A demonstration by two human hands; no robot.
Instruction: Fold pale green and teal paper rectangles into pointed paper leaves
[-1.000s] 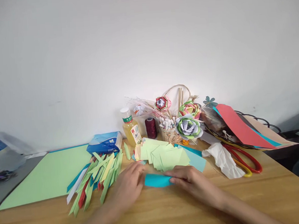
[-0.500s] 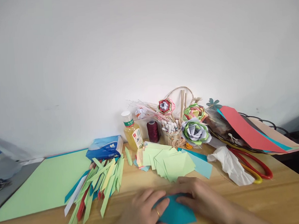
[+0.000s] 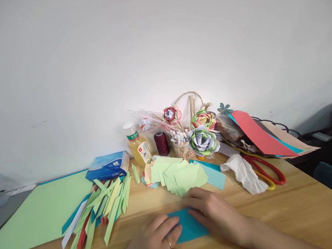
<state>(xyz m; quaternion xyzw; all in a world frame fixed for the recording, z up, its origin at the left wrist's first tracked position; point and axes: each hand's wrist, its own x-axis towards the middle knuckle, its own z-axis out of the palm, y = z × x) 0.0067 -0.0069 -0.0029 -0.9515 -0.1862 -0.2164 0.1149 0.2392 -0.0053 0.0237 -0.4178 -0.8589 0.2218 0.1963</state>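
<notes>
A blue piece of paper lies on the wooden table at the near edge of the view, between my two hands. The fingers of my left hand, which wears a ring, press and hold its left end. On its right end, the curled fingers of my right hand grip the paper and hide its upper right corner. Just beyond my right fingertips is a fanned pile of light green paper pieces. Left of my hands lies a heap of folded paper strips, mostly green, some red, blue and white.
At the back stand a juice bottle, a dark red thread spool and paper flowers. A tissue pack and large green sheet are left. Crumpled tissue, red-handled scissors and coloured sheets lie right.
The view has turned slightly right, so the table things sit further left. The blue paper shows as a narrower strip, and my right hand reaches further over its right end.
</notes>
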